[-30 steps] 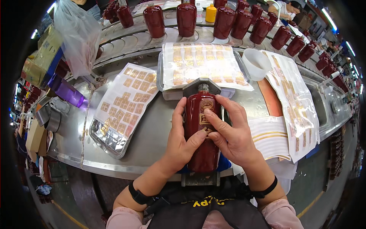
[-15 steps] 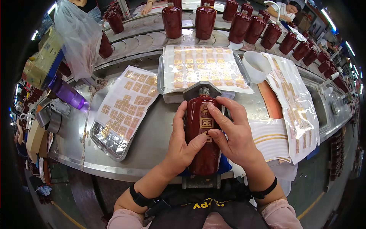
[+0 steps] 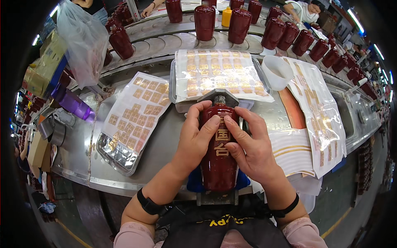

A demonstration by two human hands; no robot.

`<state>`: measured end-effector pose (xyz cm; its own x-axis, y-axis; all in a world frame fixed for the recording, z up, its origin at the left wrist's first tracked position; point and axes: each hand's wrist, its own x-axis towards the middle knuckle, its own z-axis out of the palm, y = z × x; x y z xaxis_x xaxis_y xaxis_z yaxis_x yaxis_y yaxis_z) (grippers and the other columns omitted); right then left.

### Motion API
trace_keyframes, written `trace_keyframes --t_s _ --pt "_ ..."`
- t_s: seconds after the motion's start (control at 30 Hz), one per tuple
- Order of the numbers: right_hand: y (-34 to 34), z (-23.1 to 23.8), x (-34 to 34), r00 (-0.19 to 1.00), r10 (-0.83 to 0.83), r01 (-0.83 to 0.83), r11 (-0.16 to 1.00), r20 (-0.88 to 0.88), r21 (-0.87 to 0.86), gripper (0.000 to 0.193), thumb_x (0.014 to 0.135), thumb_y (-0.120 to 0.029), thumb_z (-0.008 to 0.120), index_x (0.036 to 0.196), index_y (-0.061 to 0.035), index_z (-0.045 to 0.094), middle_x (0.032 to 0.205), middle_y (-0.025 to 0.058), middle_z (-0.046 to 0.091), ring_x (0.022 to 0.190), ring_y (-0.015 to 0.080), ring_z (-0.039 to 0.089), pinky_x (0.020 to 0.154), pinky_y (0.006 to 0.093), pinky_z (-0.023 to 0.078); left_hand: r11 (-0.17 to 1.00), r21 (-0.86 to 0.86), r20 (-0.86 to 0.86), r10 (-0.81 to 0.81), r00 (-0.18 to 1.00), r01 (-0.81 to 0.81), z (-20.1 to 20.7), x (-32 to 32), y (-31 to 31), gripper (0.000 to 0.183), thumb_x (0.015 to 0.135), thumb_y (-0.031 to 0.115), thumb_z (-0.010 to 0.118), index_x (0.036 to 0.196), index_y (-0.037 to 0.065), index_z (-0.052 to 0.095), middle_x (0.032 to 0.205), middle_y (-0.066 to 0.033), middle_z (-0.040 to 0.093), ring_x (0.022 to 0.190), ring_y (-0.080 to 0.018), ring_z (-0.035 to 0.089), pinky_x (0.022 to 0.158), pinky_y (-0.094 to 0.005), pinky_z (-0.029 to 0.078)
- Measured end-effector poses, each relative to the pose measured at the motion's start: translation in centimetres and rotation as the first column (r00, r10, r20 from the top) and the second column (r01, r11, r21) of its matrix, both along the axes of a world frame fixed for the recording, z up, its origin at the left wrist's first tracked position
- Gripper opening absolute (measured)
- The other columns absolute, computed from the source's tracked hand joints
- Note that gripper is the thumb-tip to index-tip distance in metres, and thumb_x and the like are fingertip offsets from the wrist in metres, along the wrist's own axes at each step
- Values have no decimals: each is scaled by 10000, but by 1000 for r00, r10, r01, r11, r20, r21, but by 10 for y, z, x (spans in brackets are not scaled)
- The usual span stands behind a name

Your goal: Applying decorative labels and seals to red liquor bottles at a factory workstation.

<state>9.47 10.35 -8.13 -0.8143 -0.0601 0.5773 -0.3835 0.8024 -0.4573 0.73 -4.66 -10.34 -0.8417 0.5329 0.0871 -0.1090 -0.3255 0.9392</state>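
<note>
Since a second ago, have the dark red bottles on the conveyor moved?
Yes. The dark red bottles on the conveyor have travelled rightward along the belt, judged against the fixed tray of gold stickers in front of it.

Dark red bottle (image 3: 218, 165) with gold characters; gold-patterned sticker sheets (image 3: 221, 74).

A steel workbench (image 3: 161, 151) fronts a curved conveyor (image 3: 165, 35) — strip lights (image 3: 355, 20) overhead, dark floor (image 3: 343, 215) below.

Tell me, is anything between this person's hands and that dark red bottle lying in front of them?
Nothing visible. The left hand and the right hand both rest directly on the dark red bottle, thumbs pressing at its gold label.
</note>
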Motion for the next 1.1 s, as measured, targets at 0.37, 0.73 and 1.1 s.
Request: trace_keyframes --t_s 0.37,0.73,1.1 --pt "1 0 -1 1000 3 -3 1000 3 -8 470 823 -149 714 1264 -32 599 1291 250 488 1156 425 493 983 471 421 999 -38 -27 23 999 -24 0 -3 2 424 966 197 584 1282 -31 419 1143 -125 580 1022 -129 567 881 -273 477" --pt "1 2 -1 1000 -2 2 1000 12 3 491 829 -141 704 1283 -9 571 1284 254 491 1154 424 496 986 465 420 993 -95 -73 59 996 -65 -4 -3 2 396 964 223 580 1243 -33 465 1146 -123 569 1040 -140 554 905 -281 459" --pt "7 -23 7 984 71 11 892 163 -452 562 961 -248 594 1382 81 418 1376 257 453 1286 348 461 1074 373 354 994 63 -25 -85 996 87 -8 22 -18 756 994 264 529 1519 -22 66 1476 -173 320 1309 -213 402 1090 -325 330"
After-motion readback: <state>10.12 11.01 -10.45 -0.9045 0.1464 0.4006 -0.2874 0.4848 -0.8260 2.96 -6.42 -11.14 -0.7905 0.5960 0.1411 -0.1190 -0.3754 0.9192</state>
